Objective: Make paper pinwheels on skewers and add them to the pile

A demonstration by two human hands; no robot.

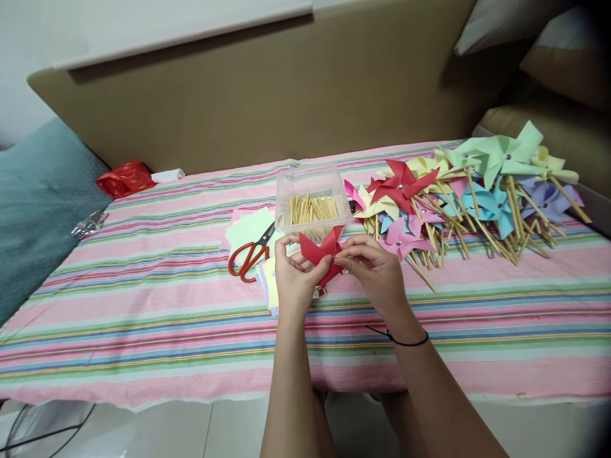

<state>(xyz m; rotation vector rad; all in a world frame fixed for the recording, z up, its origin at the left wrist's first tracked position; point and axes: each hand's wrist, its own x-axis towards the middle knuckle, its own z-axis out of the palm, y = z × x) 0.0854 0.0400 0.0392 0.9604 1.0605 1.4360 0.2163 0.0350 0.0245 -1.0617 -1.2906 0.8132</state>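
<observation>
A red paper pinwheel [321, 249] is between my hands, in front of a clear plastic box [285, 213] of short wooden sticks [312, 208]. My left hand [296, 277] grips it from the left, thumb across its middle. My right hand [375, 270] is closed at its right side, thumb and forefinger pinched near the centre; what is in that pinch is too small to make out. Scissors with red handles [248, 259] lie left of my left hand, on sheets of coloured paper [248, 230]. More cut paper [268, 284] lies partly behind my left hand.
Many finished pinwheels on sticks [496, 207] are heaped at the right of the striped cloth [181, 318]. A red plastic bag [126, 180], a white object [167, 175] and a clear crinkled packet [90, 224] lie at the left, by a teal cushion [42, 203].
</observation>
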